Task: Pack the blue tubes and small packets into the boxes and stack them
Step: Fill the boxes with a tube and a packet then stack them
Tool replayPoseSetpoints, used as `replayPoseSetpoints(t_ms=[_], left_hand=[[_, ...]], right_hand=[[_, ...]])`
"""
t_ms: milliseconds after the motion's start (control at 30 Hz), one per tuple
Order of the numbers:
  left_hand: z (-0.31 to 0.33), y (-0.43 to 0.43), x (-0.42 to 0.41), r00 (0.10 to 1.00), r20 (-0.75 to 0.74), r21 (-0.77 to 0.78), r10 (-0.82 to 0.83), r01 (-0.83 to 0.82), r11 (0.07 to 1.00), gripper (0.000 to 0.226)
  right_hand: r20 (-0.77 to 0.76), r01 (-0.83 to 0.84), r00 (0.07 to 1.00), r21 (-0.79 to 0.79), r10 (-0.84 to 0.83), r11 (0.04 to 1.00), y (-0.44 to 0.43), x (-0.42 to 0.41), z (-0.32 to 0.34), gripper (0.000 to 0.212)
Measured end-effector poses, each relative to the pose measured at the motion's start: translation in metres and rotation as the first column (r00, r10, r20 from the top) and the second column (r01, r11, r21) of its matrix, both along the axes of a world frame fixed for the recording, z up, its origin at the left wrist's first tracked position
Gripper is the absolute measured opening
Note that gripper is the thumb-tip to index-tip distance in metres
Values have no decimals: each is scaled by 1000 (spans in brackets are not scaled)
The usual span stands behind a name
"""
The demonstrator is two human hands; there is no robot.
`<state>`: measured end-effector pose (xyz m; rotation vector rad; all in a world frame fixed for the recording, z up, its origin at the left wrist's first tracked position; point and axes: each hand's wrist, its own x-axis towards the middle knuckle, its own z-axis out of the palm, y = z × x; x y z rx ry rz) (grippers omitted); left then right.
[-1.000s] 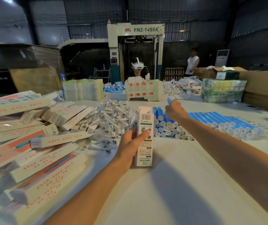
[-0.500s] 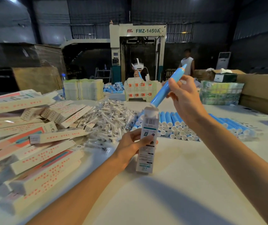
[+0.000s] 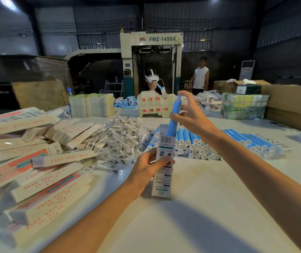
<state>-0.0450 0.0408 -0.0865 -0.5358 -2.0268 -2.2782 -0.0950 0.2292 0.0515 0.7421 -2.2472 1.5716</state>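
Note:
My left hand (image 3: 145,166) grips a white printed box (image 3: 161,185) that stands upright on the white table (image 3: 210,207). A blue tube (image 3: 173,123) sticks out of the box's open top, its lower part inside. My right hand (image 3: 194,118) is beside the tube's upper half with fingers spread; the thumb touches the tube. Behind the box lies a row of more blue tubes (image 3: 193,143). A heap of small clear packets (image 3: 122,139) lies to the left of them.
Long white boxes with red print (image 3: 36,161) are piled at the left. Flat carton stacks (image 3: 91,105), a green-wrapped bundle (image 3: 242,106) and cardboard cartons (image 3: 292,105) stand at the back. One person sits across the table; another stands behind.
My right hand picked a blue tube from the row, lifted it and brought it down into the box's top. Its fingers have now spread. My left hand kept holding the box.

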Motion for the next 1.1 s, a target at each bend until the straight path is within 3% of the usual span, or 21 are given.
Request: replayPoseSetpoints(t_ms=[167, 267, 333, 400, 467, 500, 667, 833, 1100], left_hand=[[1, -2, -1, 999, 2, 24, 42, -42, 999, 32], [-1, 0, 1, 997, 26, 55, 79, -80, 995, 32], [-6, 6, 3, 991, 74, 125, 114, -123, 985, 27], [-11, 9, 5, 974, 124, 183, 189, -210, 960, 22], [-14, 3, 1, 924, 117, 150, 364, -378, 913, 14], [-14, -3, -3, 884, 93, 124, 458, -466, 876, 11], [-7, -41, -12, 707, 71, 110, 703, -706, 699, 30], [-11, -52, -18, 660, 27, 120, 750, -747, 653, 24], [-5, -45, -14, 688, -57, 62, 723, -721, 690, 36]], right_hand=[[-6, 4, 1000, 270, -2, 963, -8, 4, -13, 60], [-68, 48, 997, 325, -28, 944, -11, 5, -35, 35], [-101, 55, 994, 282, -28, 958, -16, 6, -49, 29], [-108, 85, 992, 137, -70, 987, -25, 6, -63, 30], [-95, 145, 986, 53, -140, 988, -38, 1, -77, 25], [-85, 171, 983, 84, -164, 982, -47, -3, -84, 23], [-44, 134, 991, 387, -126, 913, -103, -30, -123, 23], [-52, 174, 984, 466, -169, 868, -140, -45, -144, 28], [-159, 200, 979, 639, -127, 743, -149, -53, -144, 22]])
